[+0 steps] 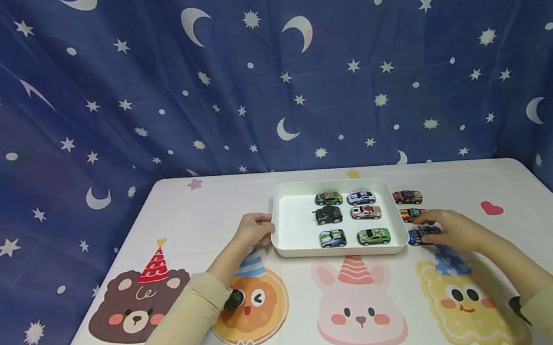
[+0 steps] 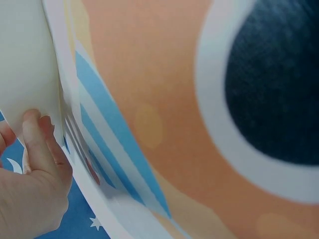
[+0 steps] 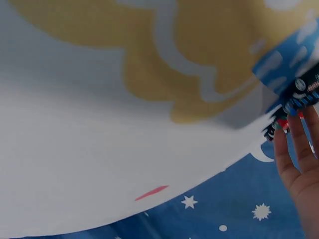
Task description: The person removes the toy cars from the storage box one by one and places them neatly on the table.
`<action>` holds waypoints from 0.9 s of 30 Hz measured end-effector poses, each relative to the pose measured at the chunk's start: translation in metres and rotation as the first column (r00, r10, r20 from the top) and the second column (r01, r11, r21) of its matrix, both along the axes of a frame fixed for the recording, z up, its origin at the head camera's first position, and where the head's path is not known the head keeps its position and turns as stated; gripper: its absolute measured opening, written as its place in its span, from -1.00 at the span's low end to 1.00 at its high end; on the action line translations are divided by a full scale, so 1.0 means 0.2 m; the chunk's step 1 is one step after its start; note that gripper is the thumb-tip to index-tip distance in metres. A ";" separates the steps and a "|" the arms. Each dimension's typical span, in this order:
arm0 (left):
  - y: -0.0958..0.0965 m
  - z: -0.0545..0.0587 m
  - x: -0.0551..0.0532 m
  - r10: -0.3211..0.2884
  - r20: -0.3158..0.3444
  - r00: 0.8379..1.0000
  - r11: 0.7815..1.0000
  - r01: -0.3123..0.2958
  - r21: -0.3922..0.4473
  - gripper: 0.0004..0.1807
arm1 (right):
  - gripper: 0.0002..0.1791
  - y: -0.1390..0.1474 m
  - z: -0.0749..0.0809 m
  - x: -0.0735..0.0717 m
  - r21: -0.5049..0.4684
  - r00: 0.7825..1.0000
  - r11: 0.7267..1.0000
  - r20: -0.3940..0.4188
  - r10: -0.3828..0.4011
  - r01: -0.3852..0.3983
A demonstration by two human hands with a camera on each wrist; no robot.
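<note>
A white rectangular tray (image 1: 298,247) lies on the table with several small toy cars in its middle and right part. My left hand (image 1: 255,230) grips the tray's left end; in the left wrist view its fingers (image 2: 37,144) lie against the pale wall. Three more toy cars stand in a column just right of the tray. My right hand (image 1: 451,230) is over the nearest of these, a blue toy car (image 1: 416,237), its thumb and fingers spread at either side of the car. Fingertips (image 3: 294,124) touch the dark blue car in the right wrist view.
Beyond the blue car are an orange toy car (image 1: 410,214) and a dark red-patterned toy car (image 1: 408,197). A white tablecloth (image 1: 471,185) with cartoon prints covers the table. Behind its far edge hangs a blue curtain (image 1: 246,111) with moons and stars.
</note>
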State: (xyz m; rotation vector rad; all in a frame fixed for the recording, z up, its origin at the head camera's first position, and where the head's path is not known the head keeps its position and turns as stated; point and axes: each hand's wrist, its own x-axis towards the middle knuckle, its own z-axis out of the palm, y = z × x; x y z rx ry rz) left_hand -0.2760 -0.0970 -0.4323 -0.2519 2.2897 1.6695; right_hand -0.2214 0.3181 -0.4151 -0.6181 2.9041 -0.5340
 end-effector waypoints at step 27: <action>0.00 0.01 0.01 0.007 0.004 1.000 1.000 -0.007 -0.018 -0.60 | -0.69 -0.17 0.15 -0.15 -0.104 0.992 0.994 -0.128 0.011 -0.024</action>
